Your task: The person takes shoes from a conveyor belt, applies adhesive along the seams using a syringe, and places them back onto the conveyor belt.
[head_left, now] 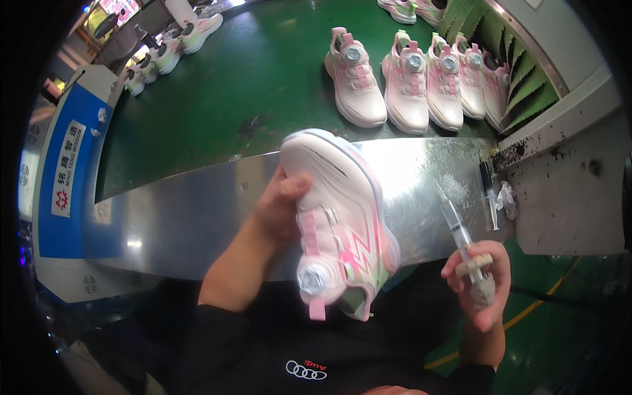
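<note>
My left hand (283, 201) grips a white and pink sneaker (336, 191) near its toe, thumb on the upper. The shoe is held above the metal table edge, toe pointing away and its round dial toward me. Its underside and most of my left fingers are hidden. At the right, my right hand (482, 280) is closed around a clear syringe (459, 230) with a tan ring at its barrel and a grey lump at the plunger end. The syringe's thin tip points up and left, apart from the shoe.
Several matching sneakers (409, 85) stand in a row on the green table (263, 85), beside a rack with green flaps (526, 85). A dark syringe (488, 187) and crumpled tissue (506, 199) lie at the right of the metal strip (191, 217). More shoes (199, 33) stand far left, behind a blue-white machine (72, 171).
</note>
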`<state>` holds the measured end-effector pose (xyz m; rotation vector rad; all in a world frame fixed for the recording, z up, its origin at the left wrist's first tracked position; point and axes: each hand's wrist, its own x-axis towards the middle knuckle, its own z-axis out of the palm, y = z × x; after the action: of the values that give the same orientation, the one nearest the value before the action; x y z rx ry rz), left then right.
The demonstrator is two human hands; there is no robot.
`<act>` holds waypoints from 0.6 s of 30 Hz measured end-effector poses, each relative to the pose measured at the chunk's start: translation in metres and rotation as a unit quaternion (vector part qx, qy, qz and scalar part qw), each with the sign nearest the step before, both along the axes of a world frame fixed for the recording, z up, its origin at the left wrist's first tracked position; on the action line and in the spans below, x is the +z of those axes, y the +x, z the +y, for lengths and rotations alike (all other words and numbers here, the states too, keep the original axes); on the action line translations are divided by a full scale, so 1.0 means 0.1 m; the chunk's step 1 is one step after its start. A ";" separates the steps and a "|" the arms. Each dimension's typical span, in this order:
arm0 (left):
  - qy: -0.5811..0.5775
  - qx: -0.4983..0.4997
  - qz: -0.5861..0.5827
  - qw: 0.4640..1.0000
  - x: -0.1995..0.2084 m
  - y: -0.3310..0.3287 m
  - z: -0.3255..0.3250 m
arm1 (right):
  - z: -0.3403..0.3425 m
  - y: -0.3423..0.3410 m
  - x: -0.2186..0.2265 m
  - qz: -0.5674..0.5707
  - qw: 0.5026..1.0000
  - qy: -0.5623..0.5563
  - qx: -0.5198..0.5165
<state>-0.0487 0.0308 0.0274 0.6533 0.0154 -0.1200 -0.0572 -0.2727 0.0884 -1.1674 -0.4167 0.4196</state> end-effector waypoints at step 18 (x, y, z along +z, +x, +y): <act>0.100 -0.038 -0.151 0.983 0.16 -0.26 -0.03 | 0.54 0.01 0.45 -0.053 0.970 0.170 0.166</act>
<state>-0.0750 0.0279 0.0433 0.8680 -0.2932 -0.0936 -0.0563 -0.2186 0.1332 -0.7877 -0.7528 0.5527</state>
